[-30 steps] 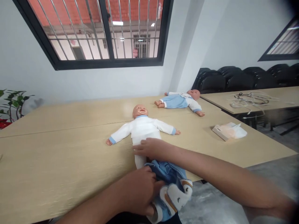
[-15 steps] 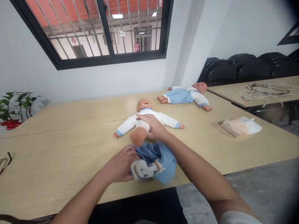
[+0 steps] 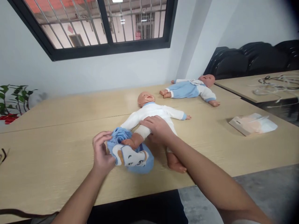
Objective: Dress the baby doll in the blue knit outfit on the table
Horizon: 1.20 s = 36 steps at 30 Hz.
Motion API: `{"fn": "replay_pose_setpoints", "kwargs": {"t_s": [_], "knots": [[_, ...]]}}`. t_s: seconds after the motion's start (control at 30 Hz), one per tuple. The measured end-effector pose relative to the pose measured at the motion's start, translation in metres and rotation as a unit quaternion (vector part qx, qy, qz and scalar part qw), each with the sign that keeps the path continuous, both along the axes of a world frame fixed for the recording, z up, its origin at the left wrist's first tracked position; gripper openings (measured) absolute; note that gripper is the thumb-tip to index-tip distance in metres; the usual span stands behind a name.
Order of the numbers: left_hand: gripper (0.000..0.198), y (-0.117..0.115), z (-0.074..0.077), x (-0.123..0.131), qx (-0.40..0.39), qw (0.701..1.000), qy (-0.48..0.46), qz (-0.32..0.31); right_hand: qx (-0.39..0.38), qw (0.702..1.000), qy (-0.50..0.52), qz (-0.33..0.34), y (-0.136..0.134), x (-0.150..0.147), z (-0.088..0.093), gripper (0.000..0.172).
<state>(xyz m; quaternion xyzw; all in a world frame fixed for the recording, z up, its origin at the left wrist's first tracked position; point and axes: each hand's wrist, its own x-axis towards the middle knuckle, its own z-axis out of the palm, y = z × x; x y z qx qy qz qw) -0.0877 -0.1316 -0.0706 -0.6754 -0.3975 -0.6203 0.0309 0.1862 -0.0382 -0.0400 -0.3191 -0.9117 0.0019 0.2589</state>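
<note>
A baby doll [image 3: 153,110] in a white long-sleeved top with blue cuffs lies on its back on the table, head toward the window. My right hand [image 3: 160,129] is closed around one raised leg. My left hand [image 3: 102,152] pinches a light blue doll garment [image 3: 141,166], bunched up, with a white cartoon animal face on it. The bare foot [image 3: 132,141] of the held leg lies against the gathered cloth; I cannot tell how far inside it is. The doll's other foot [image 3: 175,163] rests near the table's front edge, beside my right forearm.
A second doll [image 3: 187,88] in blue trousers lies at the back right. A tissue pack [image 3: 252,124] sits on the right side of the table [image 3: 58,155]. Tangled cables [image 3: 275,85] lie on another table, with black chairs [image 3: 233,63] behind. A potted plant [image 3: 18,99] stands at left.
My left hand has moved left and up with the garment, now beside the doll's foot. My right hand still holds the leg, and the other leg has come into view. The camera view has tilted down.
</note>
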Motion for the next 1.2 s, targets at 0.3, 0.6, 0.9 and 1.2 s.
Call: {"fn": "replay_pose_setpoints", "kwargs": {"t_s": [0.3, 0.6, 0.9, 1.2], "knots": [[0.024, -0.004, 0.007, 0.001, -0.036, 0.995, -0.090, -0.013, 0.022, 0.993, -0.013, 0.117, -0.009, -0.007, 0.001, 0.058], [0.019, -0.006, 0.002, -0.004, -0.035, 0.999, -0.035, -0.007, 0.060, 0.989, -0.079, 0.108, -0.013, -0.009, 0.003, 0.047], [0.034, -0.006, 0.001, -0.003, -0.176, 0.984, 0.008, -0.026, 0.112, 0.988, -0.052, 0.092, -0.012, -0.016, -0.007, 0.030], [0.050, -0.007, -0.011, 0.007, -0.312, 0.940, -0.076, -0.111, 0.009, 0.995, 0.040, 0.087, -0.018, -0.019, -0.003, 0.024]]}}
